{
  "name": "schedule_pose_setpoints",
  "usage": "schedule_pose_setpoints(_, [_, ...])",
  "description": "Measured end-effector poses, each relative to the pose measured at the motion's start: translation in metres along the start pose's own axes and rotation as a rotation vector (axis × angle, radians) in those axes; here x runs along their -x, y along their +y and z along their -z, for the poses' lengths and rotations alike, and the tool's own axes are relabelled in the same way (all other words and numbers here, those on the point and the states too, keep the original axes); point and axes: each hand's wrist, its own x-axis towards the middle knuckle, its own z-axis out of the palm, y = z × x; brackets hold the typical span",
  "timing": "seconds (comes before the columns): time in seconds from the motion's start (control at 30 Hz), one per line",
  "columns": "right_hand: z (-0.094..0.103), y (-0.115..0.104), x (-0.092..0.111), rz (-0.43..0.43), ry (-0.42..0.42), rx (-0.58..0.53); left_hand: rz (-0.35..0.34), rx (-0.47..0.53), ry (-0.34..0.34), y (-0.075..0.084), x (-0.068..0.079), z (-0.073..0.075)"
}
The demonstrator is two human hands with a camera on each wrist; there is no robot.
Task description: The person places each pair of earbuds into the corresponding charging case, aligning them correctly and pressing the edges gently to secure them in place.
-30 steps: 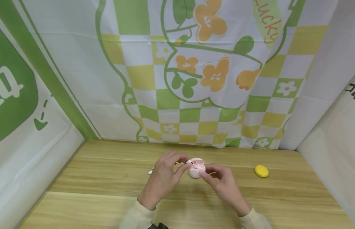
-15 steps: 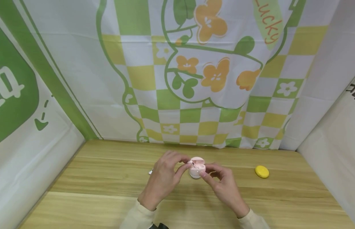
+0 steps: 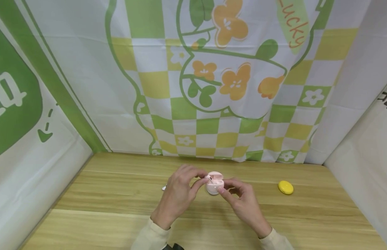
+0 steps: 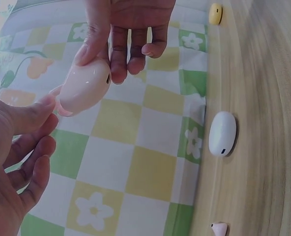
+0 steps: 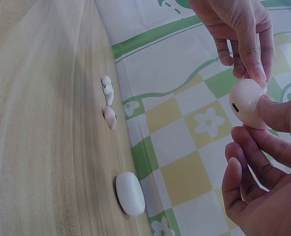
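In the head view, my right hand (image 3: pixel 244 201) grips a round pink earbud case (image 3: pixel 214 189) by its right side, off the table. The lid stands up, showing a pale pink inside. At the case's left edge my left hand (image 3: pixel 179 194) pinches a small pale earbud (image 3: pixel 209 178) between thumb and index finger; its stem points down into the case opening. Whether it sits in its slot cannot be made out. From the right wrist view, the case (image 5: pixel 246 102) shows its outer shell with a dark port, and the earbud is mostly hidden there.
On the wooden table lie a white case (image 5: pixel 130 193), white earbuds (image 5: pixel 108 92) and a pink earbud (image 5: pixel 110 118). Farther right is a yellow case (image 3: pixel 285 187). A checkered cloth (image 3: pixel 209 135) hangs behind the table.
The earbud in my left hand tilts slightly and shifts a little at the case opening. Both hands otherwise stay nearly in place, with the same grips.
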Motion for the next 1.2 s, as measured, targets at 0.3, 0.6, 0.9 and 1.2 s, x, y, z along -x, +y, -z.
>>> schedule_pose_setpoints(0.3, [0.0004,-0.0006,0.0004,-0.002,-0.010,0.004,-0.008,0.019,-0.027,0.0003,0.0007,-0.0017])
schedule_pose_setpoints(0.6, [0.0004,-0.0002,0.0004,-0.011,-0.015,-0.008,0.006,0.031,-0.041,0.0035,0.0005,-0.0010])
schedule_pose_setpoints(0.9, [0.0003,0.0004,0.0009,-0.015,-0.016,-0.008,0.022,0.035,-0.039,0.0042,0.0005,-0.0004])
schedule_pose_setpoints(1.2, [0.0005,-0.0001,-0.0001,-0.045,-0.019,-0.012,0.055,-0.004,-0.022,-0.0005,-0.0005,0.0031])
